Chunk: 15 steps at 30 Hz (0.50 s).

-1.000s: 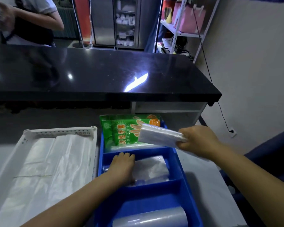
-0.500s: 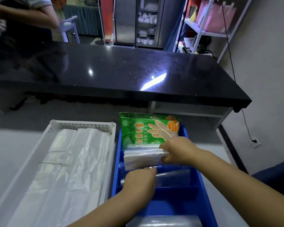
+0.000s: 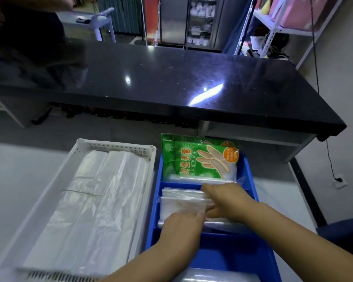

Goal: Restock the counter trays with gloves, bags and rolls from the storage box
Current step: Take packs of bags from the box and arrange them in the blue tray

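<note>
**Head view: both hands meet at the bag bundle in the blue tray**

Head camera looks down on a pale lower worktop [image 3: 18, 180]. At the left of it sits a white tray [image 3: 114, 145] with a perforated rim, filled with flat clear bags [image 3: 94, 200] laid lengthwise. Touching its right side is a blue tray [image 3: 232, 253] divided into compartments. Green glove packs [image 3: 200, 159] lean upright in the far compartment. A bundle of clear bags [image 3: 181, 202] lies in the middle compartment, on top of more clear plastic.

The left hand [image 3: 179, 226] comes in from below and touches the bundle's near edge. Its fingertips are hidden, so I cannot tell whether it grips or only presses. Just to its right, the right hand [image 3: 226, 202] holds the bundle's right end, thumb on the far side and fingers curled round the near side. A clear roll [image 3: 216, 276] lies in the nearest compartment, cut off by the frame edge.

Beyond the trays runs a glossy black upper worktop [image 3: 171, 78], with metal shelving [image 3: 283, 27] at the far right.
</note>
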Motion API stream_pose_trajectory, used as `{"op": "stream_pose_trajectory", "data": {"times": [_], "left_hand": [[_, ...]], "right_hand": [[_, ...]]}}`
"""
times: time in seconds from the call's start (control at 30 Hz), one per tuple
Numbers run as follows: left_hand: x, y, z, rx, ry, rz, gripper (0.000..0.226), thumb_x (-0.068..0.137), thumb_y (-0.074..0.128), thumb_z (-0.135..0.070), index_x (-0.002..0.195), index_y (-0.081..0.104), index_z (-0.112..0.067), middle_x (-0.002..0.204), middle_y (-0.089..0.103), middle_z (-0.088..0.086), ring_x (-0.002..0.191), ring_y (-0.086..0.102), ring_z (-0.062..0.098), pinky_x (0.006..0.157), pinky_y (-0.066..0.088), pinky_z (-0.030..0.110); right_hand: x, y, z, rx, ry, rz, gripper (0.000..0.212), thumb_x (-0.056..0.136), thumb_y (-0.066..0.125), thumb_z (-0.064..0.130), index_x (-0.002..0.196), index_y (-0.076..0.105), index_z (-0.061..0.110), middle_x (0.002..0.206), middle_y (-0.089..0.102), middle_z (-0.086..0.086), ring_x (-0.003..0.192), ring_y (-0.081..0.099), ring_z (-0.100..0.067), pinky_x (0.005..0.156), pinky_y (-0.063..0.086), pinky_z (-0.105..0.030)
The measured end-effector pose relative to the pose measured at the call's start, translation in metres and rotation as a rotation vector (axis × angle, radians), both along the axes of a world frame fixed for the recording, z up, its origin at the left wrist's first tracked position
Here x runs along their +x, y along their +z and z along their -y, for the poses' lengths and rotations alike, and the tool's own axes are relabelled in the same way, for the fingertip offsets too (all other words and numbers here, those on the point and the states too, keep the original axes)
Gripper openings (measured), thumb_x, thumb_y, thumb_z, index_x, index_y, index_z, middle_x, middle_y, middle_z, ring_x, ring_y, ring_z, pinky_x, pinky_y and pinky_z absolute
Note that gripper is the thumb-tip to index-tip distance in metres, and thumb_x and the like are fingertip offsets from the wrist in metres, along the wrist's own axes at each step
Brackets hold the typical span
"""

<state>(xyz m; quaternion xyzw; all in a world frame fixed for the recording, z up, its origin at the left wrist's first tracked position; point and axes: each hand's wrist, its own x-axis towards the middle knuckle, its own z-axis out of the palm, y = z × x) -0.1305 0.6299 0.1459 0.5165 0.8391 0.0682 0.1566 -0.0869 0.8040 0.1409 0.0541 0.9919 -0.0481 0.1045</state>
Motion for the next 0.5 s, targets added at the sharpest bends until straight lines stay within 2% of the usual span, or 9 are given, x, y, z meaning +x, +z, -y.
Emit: {"op": "stream_pose_trajectory", "data": {"times": [0.07, 0.17, 0.23, 0.3, 0.37, 0.4, 0.43, 0.5], "left_hand": [[-0.001, 0.0, -0.002, -0.003, 0.005, -0.012, 0.024, 0.087, 0.055, -0.014, 0.109, 0.05, -0.018, 0.114, 0.062, 0.009, 0.101, 0.057, 0.029, 0.076, 0.041, 0.038], [-0.006, 0.002, -0.004, -0.017, 0.0, -0.05, 0.019, 0.089, 0.052, -0.022, 0.108, 0.051, -0.018, 0.114, 0.063, 0.009, 0.101, 0.058, 0.029, 0.08, 0.042, 0.038], [-0.011, 0.004, -0.004, 0.03, -0.016, -0.116, 0.018, 0.088, 0.051, -0.023, 0.104, 0.052, -0.016, 0.111, 0.063, 0.009, 0.099, 0.057, 0.029, 0.078, 0.04, 0.038], [-0.017, 0.006, -0.003, 0.129, -0.072, -0.221, 0.023, 0.073, 0.067, -0.028, 0.092, 0.059, -0.018, 0.097, 0.066, 0.003, 0.09, 0.06, 0.023, 0.072, 0.044, 0.032], [-0.022, 0.007, -0.002, 0.187, -0.125, -0.297, 0.042, 0.043, 0.08, -0.036, 0.081, 0.067, -0.022, 0.086, 0.069, -0.004, 0.081, 0.065, 0.016, 0.066, 0.051, 0.022], [-0.025, 0.008, -0.003, 0.204, -0.122, -0.313, 0.054, 0.038, 0.079, -0.039, 0.087, 0.069, -0.022, 0.093, 0.07, -0.004, 0.087, 0.066, 0.017, 0.073, 0.053, 0.023], [-0.029, 0.006, -0.004, 0.178, -0.112, -0.31, 0.066, 0.041, 0.077, -0.042, 0.102, 0.068, -0.02, 0.107, 0.068, 0.0, 0.1, 0.064, 0.019, 0.085, 0.051, 0.028], [-0.035, -0.001, -0.006, 0.116, -0.143, -0.283, 0.079, 0.063, 0.066, -0.041, 0.134, 0.043, -0.015, 0.138, 0.047, 0.007, 0.128, 0.042, 0.023, 0.108, 0.031, 0.034]], "right_hand": [[0.002, 0.001, 0.0, 0.023, 0.047, -0.051, 0.047, 0.075, 0.061, 0.05, 0.112, 0.044, 0.025, 0.112, 0.066, 0.002, 0.098, 0.062, -0.024, 0.065, 0.038, -0.03], [0.005, 0.009, 0.0, 0.021, 0.017, -0.096, 0.056, 0.077, 0.059, 0.054, 0.124, 0.042, 0.028, 0.119, 0.062, 0.003, 0.105, 0.059, -0.02, 0.071, 0.043, -0.031], [0.01, 0.014, -0.003, -0.041, -0.067, -0.107, 0.054, 0.079, 0.059, 0.049, 0.127, 0.042, 0.031, 0.123, 0.06, 0.004, 0.108, 0.058, -0.019, 0.076, 0.046, -0.032], [0.018, 0.014, -0.007, -0.148, -0.148, -0.103, 0.048, 0.081, 0.06, 0.043, 0.125, 0.043, 0.036, 0.126, 0.059, 0.007, 0.109, 0.057, -0.015, 0.081, 0.047, -0.03], [0.026, 0.01, -0.009, -0.281, -0.225, -0.097, 0.049, 0.08, 0.063, 0.04, 0.124, 0.043, 0.04, 0.128, 0.056, 0.01, 0.108, 0.054, -0.009, 0.085, 0.044, -0.025], [0.028, 0.008, -0.009, -0.335, -0.25, -0.093, 0.052, 0.079, 0.065, 0.039, 0.126, 0.042, 0.041, 0.13, 0.055, 0.011, 0.107, 0.051, -0.005, 0.087, 0.043, -0.023], [0.03, 0.006, -0.009, -0.377, -0.263, -0.09, 0.056, 0.077, 0.066, 0.038, 0.127, 0.041, 0.042, 0.131, 0.053, 0.012, 0.107, 0.049, -0.002, 0.089, 0.041, -0.022], [0.032, 0.004, -0.009, -0.421, -0.262, -0.089, 0.06, 0.076, 0.069, 0.036, 0.128, 0.04, 0.043, 0.132, 0.052, 0.013, 0.11, 0.047, -0.002, 0.092, 0.039, -0.021]]}}
